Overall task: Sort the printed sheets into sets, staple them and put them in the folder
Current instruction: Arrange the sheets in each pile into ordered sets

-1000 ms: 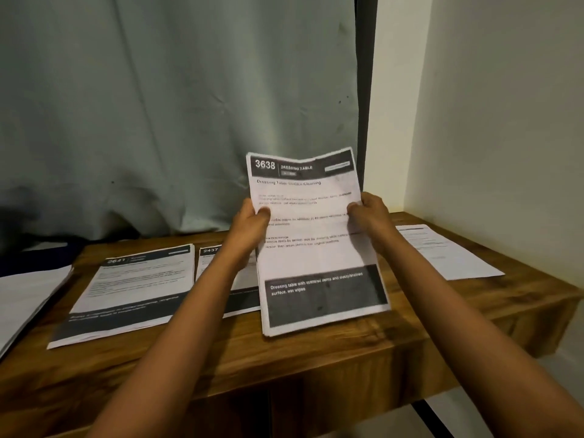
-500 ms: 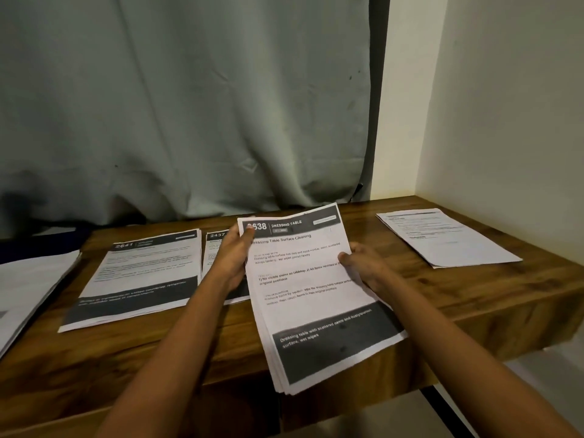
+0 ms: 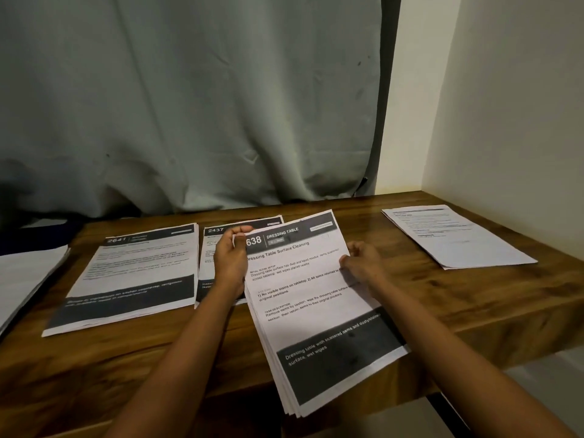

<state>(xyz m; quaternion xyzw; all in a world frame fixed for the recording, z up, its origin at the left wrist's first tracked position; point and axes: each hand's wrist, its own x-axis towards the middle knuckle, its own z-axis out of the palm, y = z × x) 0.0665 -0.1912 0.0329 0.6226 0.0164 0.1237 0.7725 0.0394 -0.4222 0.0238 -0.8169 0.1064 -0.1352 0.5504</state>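
Observation:
A stack of printed sheets headed "3638 Dressing Table" (image 3: 309, 298) lies flat on the wooden table (image 3: 474, 298), its lower end hanging past the front edge. My left hand (image 3: 232, 260) pinches the stack's top left corner. At the stack's right edge, my right hand (image 3: 363, 263) holds the sheets with curled fingers. Left of it lie a set headed "2437" (image 3: 215, 245), partly under my left hand, and a set headed "2641" (image 3: 132, 276). No stapler or folder shows.
A single sheet set (image 3: 458, 238) lies at the table's far right by the white wall (image 3: 505, 105). More white paper (image 3: 25, 276) sits at the far left edge. A grey curtain (image 3: 189, 105) hangs behind the table.
The 3638 stack, held upright in both hands a second ago, has been lowered flat onto the table. My left hand has slid up to its top left corner.

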